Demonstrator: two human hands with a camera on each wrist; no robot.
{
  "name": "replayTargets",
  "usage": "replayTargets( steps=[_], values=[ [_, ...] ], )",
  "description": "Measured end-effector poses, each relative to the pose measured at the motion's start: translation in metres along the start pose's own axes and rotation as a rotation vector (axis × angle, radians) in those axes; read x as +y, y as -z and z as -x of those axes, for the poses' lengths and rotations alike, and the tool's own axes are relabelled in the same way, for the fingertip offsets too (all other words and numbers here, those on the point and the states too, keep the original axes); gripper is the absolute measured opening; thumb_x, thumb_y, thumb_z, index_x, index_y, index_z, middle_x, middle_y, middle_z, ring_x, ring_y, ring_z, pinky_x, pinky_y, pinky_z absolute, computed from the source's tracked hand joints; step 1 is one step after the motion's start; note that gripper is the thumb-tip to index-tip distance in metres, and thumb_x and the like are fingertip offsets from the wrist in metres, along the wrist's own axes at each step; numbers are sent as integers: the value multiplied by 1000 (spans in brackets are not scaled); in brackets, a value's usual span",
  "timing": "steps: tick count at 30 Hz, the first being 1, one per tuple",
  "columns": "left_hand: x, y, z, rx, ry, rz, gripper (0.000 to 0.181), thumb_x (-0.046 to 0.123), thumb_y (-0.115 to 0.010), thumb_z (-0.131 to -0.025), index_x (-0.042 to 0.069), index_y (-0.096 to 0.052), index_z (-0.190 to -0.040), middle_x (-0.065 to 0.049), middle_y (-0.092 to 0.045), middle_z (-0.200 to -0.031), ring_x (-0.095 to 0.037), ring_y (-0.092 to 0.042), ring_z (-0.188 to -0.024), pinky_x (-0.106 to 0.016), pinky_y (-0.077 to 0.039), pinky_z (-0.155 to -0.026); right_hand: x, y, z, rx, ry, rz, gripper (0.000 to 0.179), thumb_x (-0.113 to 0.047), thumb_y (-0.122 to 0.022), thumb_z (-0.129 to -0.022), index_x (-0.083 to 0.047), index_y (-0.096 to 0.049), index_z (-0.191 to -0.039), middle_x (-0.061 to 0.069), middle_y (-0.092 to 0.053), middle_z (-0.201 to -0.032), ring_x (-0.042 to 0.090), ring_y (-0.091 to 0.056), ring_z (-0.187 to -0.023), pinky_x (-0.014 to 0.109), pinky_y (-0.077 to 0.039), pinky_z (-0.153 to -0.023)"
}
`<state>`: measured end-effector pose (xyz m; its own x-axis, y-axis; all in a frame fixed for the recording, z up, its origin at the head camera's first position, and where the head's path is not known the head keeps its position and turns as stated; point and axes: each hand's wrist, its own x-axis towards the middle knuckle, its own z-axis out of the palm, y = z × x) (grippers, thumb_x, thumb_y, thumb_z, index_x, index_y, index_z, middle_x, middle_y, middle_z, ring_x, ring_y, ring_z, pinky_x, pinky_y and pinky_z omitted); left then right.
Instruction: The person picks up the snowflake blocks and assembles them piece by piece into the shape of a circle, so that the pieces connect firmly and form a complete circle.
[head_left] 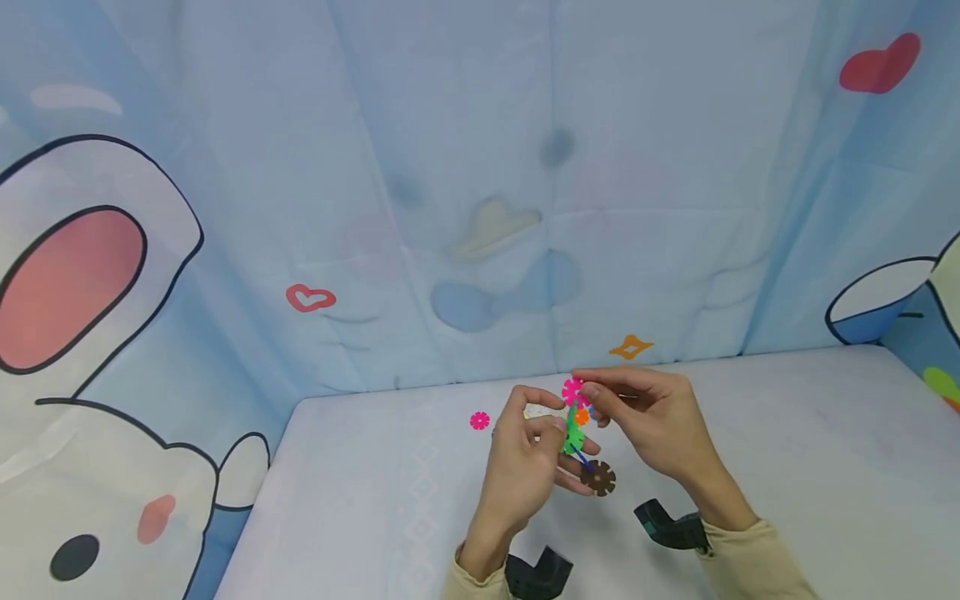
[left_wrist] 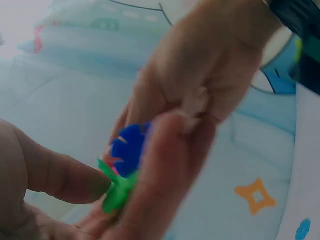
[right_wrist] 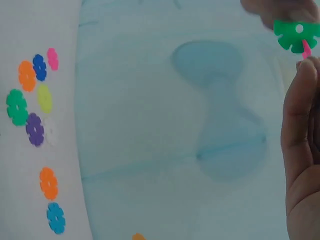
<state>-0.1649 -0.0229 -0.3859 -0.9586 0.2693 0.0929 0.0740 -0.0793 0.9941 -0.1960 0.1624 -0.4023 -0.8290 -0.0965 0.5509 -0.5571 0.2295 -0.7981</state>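
Between the thumb and fingers of my left hand (head_left: 521,467) is a green notched snowflake disc (head_left: 573,440). A dark blue disc (head_left: 578,457), seen nearly edge-on, and a brown disc (head_left: 598,478) join on below it. Above, my right hand (head_left: 663,421) pinches a pink snowflake disc (head_left: 572,391) against the green part. In the left wrist view, the blue disc (left_wrist: 129,151) meets green pieces (left_wrist: 119,192), partly hidden by fingers. The right wrist view shows the pink disc (right_wrist: 306,48) edge-on, touching the green disc (right_wrist: 290,36).
A loose pink disc (head_left: 480,421) lies on the white table (head_left: 352,483), left of the hands. Beyond the hands are more loose discs, including orange (right_wrist: 49,183), purple (right_wrist: 35,129) and light blue (right_wrist: 56,218). A printed curtain (head_left: 465,125) hangs behind the table.
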Motion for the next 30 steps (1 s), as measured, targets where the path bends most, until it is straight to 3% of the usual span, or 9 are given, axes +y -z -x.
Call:
replayTargets(
  steps=[5,9,11,15,19,21,23,26,30],
  values=[
    [0,11,-5,-2,124,121,50,-2,-45,-97,4,-40,-146,-20,-75,-88,-18,-73,-63,-44,-67,-61,14,-8,-2,-15,13,12,33,1,-68,-101,-6,-74,-132,1,-71,-107,12,-69,-72,23,-63,-68],
    [0,29,-9,23,132,191,44,5,-46,-98,0,-48,-142,-14,-75,-89,-20,-75,-69,-49,-68,-67,35,-5,-2,21,-84,180,34,-12,-68,-105,-7,-70,-139,10,-72,-108,11,-70,-70,22,-58,-59],
    [0,38,-11,32,115,227,35,11,-45,-103,-1,-53,-134,-12,-75,-91,-22,-77,-74,-51,-68,-71,47,-5,-1,-27,-155,288,35,-17,-70,-104,-7,-70,-137,13,-74,-111,13,-71,-74,23,-55,-57],
    [-3,49,-12,66,97,273,33,22,-40,-113,-3,-54,-127,-11,-77,-94,-21,-80,-78,-46,-68,-76,70,-20,5,-228,-233,448,33,-16,-76,-98,-4,-74,-129,14,-75,-113,16,-69,-84,24,-54,-64],
    [-6,48,-13,114,96,291,34,26,-46,-114,-4,-56,-123,-18,-78,-100,-22,-80,-79,-43,-68,-81,81,-49,15,-403,-292,496,36,-15,-81,-93,-3,-72,-125,8,-69,-101,16,-62,-82,30,-53,-69],
    [-6,46,-14,140,95,308,35,28,-50,-113,-6,-58,-122,-23,-78,-104,-23,-80,-80,-44,-68,-83,82,-62,22,-445,-287,544,41,-17,-84,-91,-5,-70,-127,6,-70,-105,20,-66,-89,38,-60,-77],
    [-7,43,-14,161,95,317,35,29,-53,-112,-5,-61,-121,-24,-78,-108,-23,-80,-79,-44,-67,-84,83,-72,28,-452,-267,602,43,-17,-87,-89,-7,-70,-127,5,-72,-108,24,-68,-98,46,-62,-86],
    [-8,41,-15,176,96,323,36,28,-53,-113,-4,-65,-123,-22,-78,-109,-23,-79,-76,-42,-67,-83,84,-79,32,-424,-236,665,32,-13,-89,-86,-12,-74,-114,1,-74,-110,26,-70,-110,52,-60,-100],
    [-9,38,-15,186,97,324,36,25,-50,-114,-5,-68,-123,-17,-76,-104,-22,-78,-73,-43,-68,-82,84,-78,29,-446,-337,596,24,-9,-89,-85,-15,-70,-99,-3,-69,-96,20,-67,-99,49,-60,-96]
  ],
)
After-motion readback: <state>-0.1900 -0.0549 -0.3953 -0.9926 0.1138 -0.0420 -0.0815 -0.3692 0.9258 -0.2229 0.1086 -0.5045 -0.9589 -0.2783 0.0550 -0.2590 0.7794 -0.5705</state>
